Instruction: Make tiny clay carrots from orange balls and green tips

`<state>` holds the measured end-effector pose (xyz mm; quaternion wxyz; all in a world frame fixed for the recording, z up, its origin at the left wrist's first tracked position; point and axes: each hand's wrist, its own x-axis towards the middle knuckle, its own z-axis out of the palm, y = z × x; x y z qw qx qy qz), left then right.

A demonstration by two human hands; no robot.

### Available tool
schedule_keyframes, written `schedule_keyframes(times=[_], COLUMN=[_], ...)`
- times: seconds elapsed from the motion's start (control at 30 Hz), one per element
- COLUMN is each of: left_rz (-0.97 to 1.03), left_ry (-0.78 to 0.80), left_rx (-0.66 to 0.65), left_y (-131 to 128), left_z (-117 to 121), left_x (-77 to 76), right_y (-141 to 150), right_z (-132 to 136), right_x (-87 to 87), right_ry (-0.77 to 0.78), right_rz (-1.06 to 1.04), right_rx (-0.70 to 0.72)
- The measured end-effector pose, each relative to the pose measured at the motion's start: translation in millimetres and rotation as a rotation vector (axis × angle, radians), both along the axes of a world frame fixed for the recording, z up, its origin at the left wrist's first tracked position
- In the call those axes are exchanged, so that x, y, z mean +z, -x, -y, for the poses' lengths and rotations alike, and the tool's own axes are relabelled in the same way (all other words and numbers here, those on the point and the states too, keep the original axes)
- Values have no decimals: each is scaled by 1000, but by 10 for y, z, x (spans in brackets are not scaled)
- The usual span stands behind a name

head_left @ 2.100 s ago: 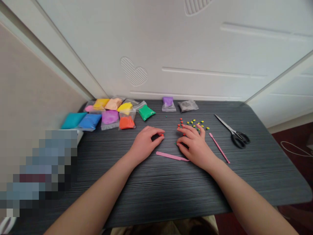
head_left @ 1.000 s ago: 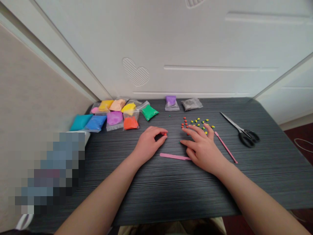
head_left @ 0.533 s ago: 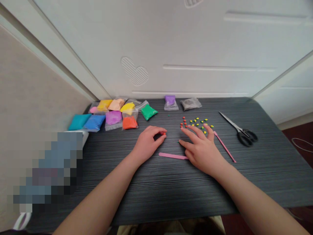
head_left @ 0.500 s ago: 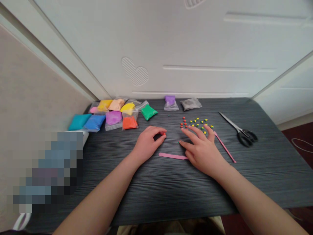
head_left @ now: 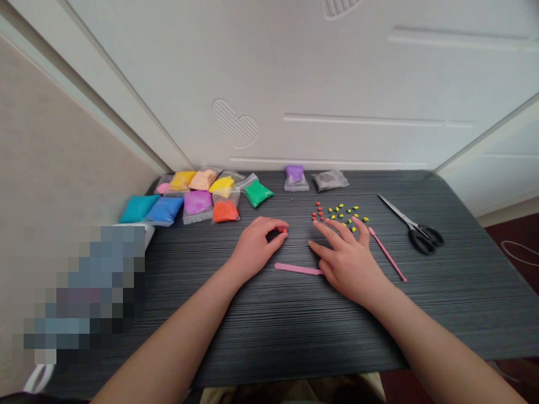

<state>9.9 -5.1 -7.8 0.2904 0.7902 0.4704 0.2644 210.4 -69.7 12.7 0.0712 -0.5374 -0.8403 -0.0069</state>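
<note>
Dark ribbed counter [head_left: 252, 331], head view: the left hand [head_left: 255, 245] pinches an orange bead [head_left: 284, 230] between thumb and fingers; the right hand [head_left: 347, 261] is palm down, fingers spread, covering one end of a pink tool [head_left: 297, 269], near yellow-green pieces [head_left: 366, 219].

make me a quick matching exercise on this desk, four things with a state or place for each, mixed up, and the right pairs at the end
1. left hand
2. right hand
3. scissors
4. grey packet

A. black handles
B. hides one end of the flat pink tool
C. near the table's back edge
D. pinching a small orange-red piece

Pairs: 1-D, 2-B, 3-A, 4-C
</note>
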Motion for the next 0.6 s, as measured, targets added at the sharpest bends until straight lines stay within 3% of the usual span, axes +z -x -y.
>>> schedule_keyframes(times=[0.6], left_rz=[11], left_ry=[-39], left_rx=[-10], left_y=[9], left_z=[-6], left_x=[-34], right_y=[4], right_z=[17], right_x=[-19], right_ry=[7], right_rz=[3], right_rx=[-8])
